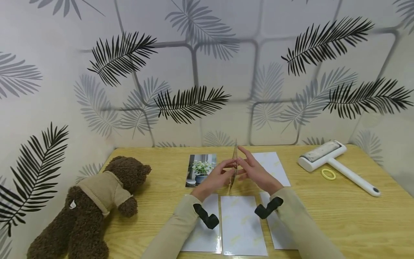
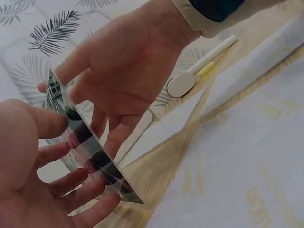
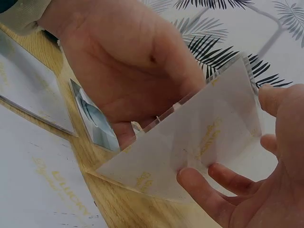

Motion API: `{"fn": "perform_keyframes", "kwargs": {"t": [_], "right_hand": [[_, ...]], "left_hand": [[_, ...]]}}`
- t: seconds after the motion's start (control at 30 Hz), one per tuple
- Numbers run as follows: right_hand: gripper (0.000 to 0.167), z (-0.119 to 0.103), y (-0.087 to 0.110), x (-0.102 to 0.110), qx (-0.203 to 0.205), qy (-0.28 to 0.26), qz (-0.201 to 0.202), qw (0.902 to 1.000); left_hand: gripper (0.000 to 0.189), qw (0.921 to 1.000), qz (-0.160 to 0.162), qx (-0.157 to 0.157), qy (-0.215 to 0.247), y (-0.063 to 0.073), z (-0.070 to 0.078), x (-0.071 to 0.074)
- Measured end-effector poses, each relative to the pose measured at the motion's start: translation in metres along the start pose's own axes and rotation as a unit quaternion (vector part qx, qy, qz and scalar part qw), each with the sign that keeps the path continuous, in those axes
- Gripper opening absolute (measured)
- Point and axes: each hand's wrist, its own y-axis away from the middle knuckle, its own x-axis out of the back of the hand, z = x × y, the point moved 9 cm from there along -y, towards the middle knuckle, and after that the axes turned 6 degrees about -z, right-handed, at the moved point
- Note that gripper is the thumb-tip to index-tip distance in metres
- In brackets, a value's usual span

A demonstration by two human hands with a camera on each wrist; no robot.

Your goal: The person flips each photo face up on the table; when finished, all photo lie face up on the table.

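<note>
Both hands hold a laminated photo (image 1: 235, 153) on edge above the table, seen almost edge-on in the head view. My left hand (image 1: 214, 180) is on its printed side, where dark and reddish patches show on the photo (image 2: 90, 137) in the left wrist view. On the other side, my right hand (image 1: 257, 172) has fingertips against the white back of the photo (image 3: 209, 118), marked with yellow lettering, its thumb by the edge. A second photo, of white flowers in a blue pot (image 1: 201, 176), lies face up just left of the hands.
White-backed sheets lie below the hands: a left sheet (image 1: 202, 242), a middle sheet (image 1: 243, 226) and a right sheet (image 1: 283, 235). Another white sheet (image 1: 275, 167) lies behind. A brown teddy bear (image 1: 97, 194) lies left; a lint roller (image 1: 323, 155) and yellow ring (image 1: 328, 178) lie right.
</note>
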Motion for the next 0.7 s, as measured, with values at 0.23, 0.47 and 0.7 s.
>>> {"fn": "perform_keyframes", "kwargs": {"t": [0.23, 0.47, 0.7], "right_hand": [[0.066, -0.002, 0.01, 0.008, 0.002, -0.017, 0.005, 0.9998], [0.06, 0.003, 0.018, 0.027, -0.026, 0.028, 0.039, 0.9985], [0.059, 0.015, 0.027, 0.046, -0.052, 0.114, 0.067, 0.9899]], "left_hand": [[0.048, 0.999, -0.009, 0.004, -0.043, 0.002, 0.001, -0.007], [0.043, 0.9942, -0.025, -0.013, -0.104, 0.004, 0.003, -0.012], [0.037, 0.9761, -0.043, -0.069, -0.202, 0.006, 0.011, -0.017]]}}
